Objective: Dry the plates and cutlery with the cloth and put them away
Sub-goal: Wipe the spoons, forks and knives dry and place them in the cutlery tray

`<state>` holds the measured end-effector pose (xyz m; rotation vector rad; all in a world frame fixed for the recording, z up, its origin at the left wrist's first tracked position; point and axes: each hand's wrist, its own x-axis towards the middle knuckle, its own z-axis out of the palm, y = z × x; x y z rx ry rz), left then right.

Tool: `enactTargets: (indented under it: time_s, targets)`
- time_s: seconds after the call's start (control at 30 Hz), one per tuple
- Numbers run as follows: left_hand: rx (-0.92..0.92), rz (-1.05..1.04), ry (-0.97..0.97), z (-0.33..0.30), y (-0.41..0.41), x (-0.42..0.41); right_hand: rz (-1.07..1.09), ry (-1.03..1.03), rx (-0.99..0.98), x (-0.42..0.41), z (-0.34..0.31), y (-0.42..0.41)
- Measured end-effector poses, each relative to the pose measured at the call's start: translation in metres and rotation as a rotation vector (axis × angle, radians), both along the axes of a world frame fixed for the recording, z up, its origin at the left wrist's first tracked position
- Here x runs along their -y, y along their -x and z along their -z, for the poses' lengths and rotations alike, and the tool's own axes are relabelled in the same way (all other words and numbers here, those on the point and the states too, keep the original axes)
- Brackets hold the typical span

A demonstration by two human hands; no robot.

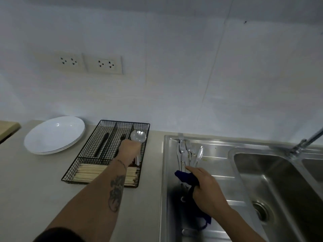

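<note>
Cutlery is split between two places: one clear plastic spoon [138, 136] is over the right-hand compartment of the black wire tray [82, 167] on the counter [35, 180], and a bundle of clear forks and knives [189, 153] lies on the draining board of the steel sink [218, 189], seemingly waiting to be dried. Your left hand [130, 149] reaches into that compartment, its fingers closed round the spoon's handle. Lower the bowl flat before you let go, along the compartment's length, so it does not ride up on the wire divider. Keep your wrist clear of the wooden sticks [90, 172] in the front section.

Your right hand [206, 187] keeps a closed grip on the dark blue cloth [186, 178], with the forefinger stretched towards the handles of the waiting bundle. Take one piece at a time from there; these look light and slick, and would likely scatter if dragged together.

White plates [54, 135] sit stacked on the counter left of the tray, well apart from the sink.

Your left fingers are hidden behind the back of the hand, so I cannot tell how firmly they hold the spoon. What else lies in that compartment is masked by your wrist. The dark pieces in the middle compartments are hard to identify, and the cloth's lower end blurs into shadow.
</note>
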<state>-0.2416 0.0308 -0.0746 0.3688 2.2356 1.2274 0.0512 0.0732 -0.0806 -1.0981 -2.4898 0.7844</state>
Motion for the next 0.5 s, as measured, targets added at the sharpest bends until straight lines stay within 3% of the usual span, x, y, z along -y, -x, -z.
enactTargets:
  time_s: [0.2, 0.4, 0.5]
  targets:
    - [-0.376, 0.181, 0.163, 0.025, 0.021, -0.023, 0.031, 0.061, 0.009, -0.024, 0.007, 0.006]
    - [-0.489, 0.221, 0.218, 0.048, 0.017, -0.032, 0.105, 0.078, -0.035, -0.040, 0.011, 0.003]
    - [-0.762, 0.230, 0.225, 0.044, 0.002, -0.036, 0.171, 0.080, -0.070, -0.050, 0.010, -0.004]
